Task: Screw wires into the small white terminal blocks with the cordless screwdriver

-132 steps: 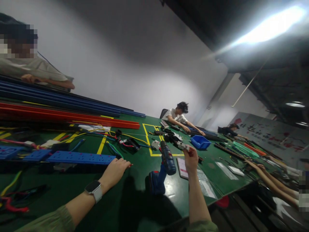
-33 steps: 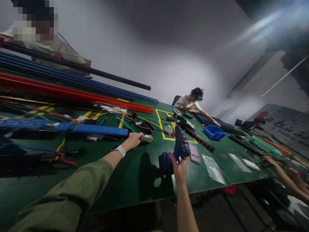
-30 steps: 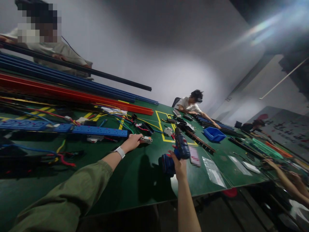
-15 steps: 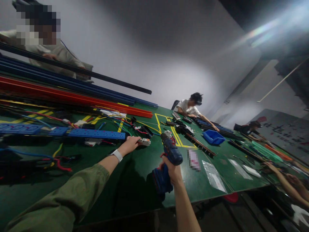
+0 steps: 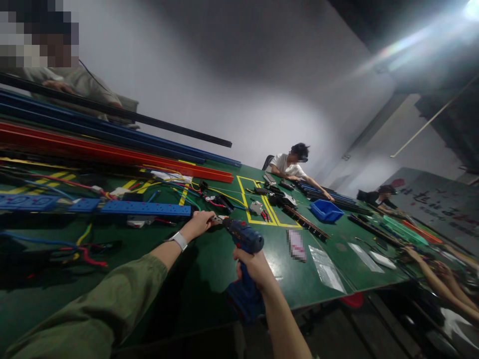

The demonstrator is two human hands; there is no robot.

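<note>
My left hand [image 5: 199, 225], with a pale watch band at the wrist, is closed on a small white block [image 5: 217, 220] by the right end of a long blue power strip [image 5: 147, 208]. The block is mostly hidden, and its exact kind does not show. My right hand [image 5: 258, 269] grips the handle of a dark blue cordless drill [image 5: 245, 237]. Its nose points left at the block, with the tip at or very close to it; contact cannot be made out. Loose coloured wires [image 5: 88, 244] lie near the strip.
Orange [image 5: 112, 152] and blue [image 5: 149, 143] rails lie behind the strip. A blue bin [image 5: 326, 211], a small pinkish packet [image 5: 297, 245] and plastic bags [image 5: 325, 268] are to the right. Co-workers sit across the table [image 5: 209, 267] and at the right.
The drill in my right hand has moved left and tilted, bringing its nose to the white block. My left hand stays at the block. The view has shifted slightly.
</note>
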